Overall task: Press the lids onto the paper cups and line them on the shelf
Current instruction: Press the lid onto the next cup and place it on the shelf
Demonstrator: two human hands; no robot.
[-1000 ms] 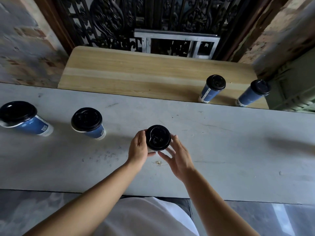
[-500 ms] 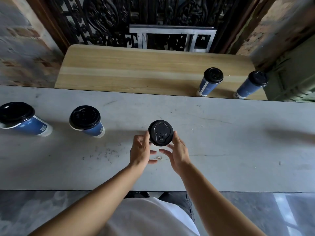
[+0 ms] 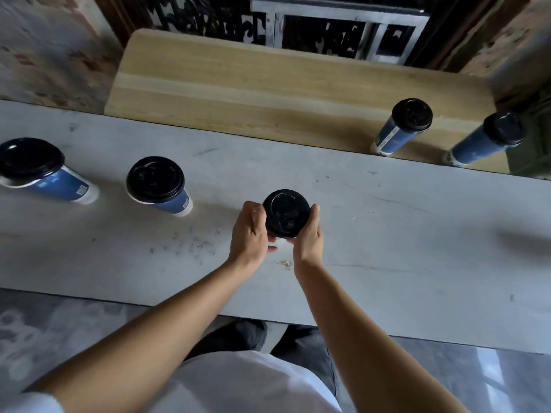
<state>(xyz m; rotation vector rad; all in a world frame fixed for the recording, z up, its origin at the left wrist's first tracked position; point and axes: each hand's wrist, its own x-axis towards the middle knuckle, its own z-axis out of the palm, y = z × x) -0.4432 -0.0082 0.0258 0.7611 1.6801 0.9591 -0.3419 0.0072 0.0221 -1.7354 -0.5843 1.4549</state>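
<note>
A grey, scuffed counter (image 3: pixel 387 234) runs across the view. Beyond its far edge sits a lower wooden shelf (image 3: pixel 238 93), backed by dark ornate ironwork. 2 lidded blue cups stand near each other at the shelf's right end: the nearer shelf cup (image 3: pixel 396 135) and the far-right shelf cup (image 3: pixel 483 141). They read as the start of the row, with the bare length to their left free for later cups.

On the counter, the centre cup (image 3: pixel 281 240) is almost hidden beneath its black lid (image 3: pixel 286 213). The left hand (image 3: pixel 249 234) and right hand (image 3: pixel 308 234) flank it, fingers curled round the lid's rim from opposite sides. That hold suits pressing the rim down evenly while steadying the cup. Whether the lid has fully seated I cannot tell.

To the left, well apart from the hands, stand the leftmost cup (image 3: pixel 59 186) and the second cup (image 3: pixel 173 202). Each has a lid on top with white rim showing below it, so those lids may only be resting loose. Probably 3 cups remain to go onto the shelf.
</note>
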